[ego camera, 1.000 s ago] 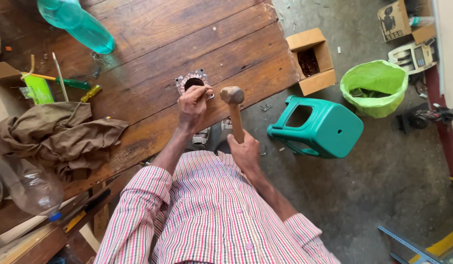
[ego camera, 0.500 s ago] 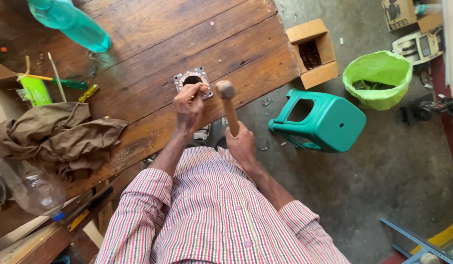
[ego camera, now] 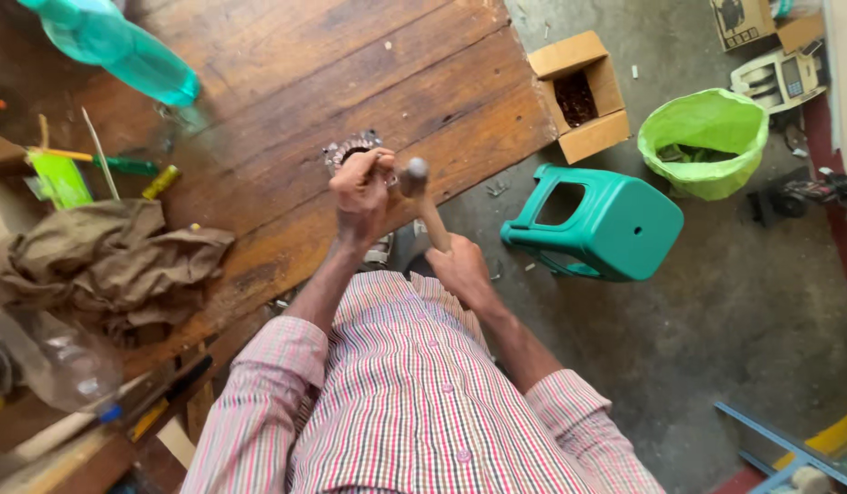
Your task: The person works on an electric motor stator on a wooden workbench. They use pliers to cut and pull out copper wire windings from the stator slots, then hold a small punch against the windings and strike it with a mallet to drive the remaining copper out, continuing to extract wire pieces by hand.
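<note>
— Gripped how, exactly?

— Fingers of the right hand [ego camera: 460, 272] were wrapped tight round the lower end of a wooden hammer [ego camera: 425, 203] handle, pressed closed on it. The handle rose at a slant toward the bench, and the metal head sat just beside the left hand [ego camera: 361, 186].

— And the left?

— It was curled shut over a round, toothed metal part [ego camera: 350, 146], holding it down against the wooden workbench [ego camera: 286, 82]. Most of the part was hidden under the knuckles; only its far edge and some ragged metal showed past the fingers. What the fingertips pinched could not be told.

— Where on the bench was that?

— Near the front edge, toward the bench's right corner, directly ahead of the person's checked shirt [ego camera: 414, 402].

— What lay around it?

— To the left, a crumpled brown cloth [ego camera: 112, 261], with a green-handled screwdriver [ego camera: 122, 165] and a small green box [ego camera: 58, 178] beyond it. A turquoise plastic bottle [ego camera: 122, 50] lay at the far left, and a clear plastic bottle [ego camera: 53, 361] lay at the near left edge.

— And off the bench?

— A teal plastic stool [ego camera: 606, 224] stood on the concrete floor [ego camera: 744, 320] just right of the right forearm. Beyond it sat an open cardboard box [ego camera: 579, 96] close to the bench corner, and a bin lined with a bright green bag [ego camera: 707, 137] further right.
</note>
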The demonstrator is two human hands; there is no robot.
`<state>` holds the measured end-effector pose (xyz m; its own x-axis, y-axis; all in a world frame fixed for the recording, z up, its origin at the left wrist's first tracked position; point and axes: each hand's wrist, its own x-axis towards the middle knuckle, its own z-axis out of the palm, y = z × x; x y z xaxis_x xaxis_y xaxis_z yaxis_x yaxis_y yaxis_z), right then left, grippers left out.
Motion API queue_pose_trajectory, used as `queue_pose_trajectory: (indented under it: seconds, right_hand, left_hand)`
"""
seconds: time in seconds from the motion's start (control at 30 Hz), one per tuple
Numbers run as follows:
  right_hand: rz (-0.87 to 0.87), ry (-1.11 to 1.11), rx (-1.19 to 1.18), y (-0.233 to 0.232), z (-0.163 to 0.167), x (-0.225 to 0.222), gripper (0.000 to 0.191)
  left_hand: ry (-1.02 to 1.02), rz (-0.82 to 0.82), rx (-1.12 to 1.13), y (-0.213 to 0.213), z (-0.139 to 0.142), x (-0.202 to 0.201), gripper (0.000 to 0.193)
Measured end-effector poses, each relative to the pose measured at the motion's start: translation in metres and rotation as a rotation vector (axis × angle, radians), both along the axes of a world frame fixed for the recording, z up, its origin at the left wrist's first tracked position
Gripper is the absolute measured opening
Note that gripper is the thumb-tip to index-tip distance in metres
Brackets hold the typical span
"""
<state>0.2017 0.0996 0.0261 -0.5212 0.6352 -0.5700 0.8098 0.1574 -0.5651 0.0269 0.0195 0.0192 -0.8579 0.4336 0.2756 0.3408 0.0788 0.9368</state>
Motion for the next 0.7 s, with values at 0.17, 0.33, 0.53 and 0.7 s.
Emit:
queue_pose_trajectory:
  seconds: [0.17, 0.33, 0.53, 0.7]
  right_hand:
    - [-0.209, 0.136, -0.070, 0.011, 0.023, 0.010, 0.027]
    - [-0.271, 0.158, -0.053, 0.015, 0.026, 0.026, 0.026]
    - [-0.342, 0.055, -0.146, 0.001, 0.014, 0.053, 0.027]
    - [-0.358, 0.086, -0.191, -0.008, 0.008, 0.065, 0.027]
  left_hand:
    - [-0.008, 0.081, 0.068, 0.024, 0.037, -0.018, 0.004]
    - [0.099, -0.054, -0.046, 0.002, 0.030, -0.021, 0.007]
    - [0.072, -0.058, -0.077, -0.012, -0.014, -0.012, 0.010]
    - [0.074, -0.063, -0.103, -0.012, -0.035, -0.008, 0.012]
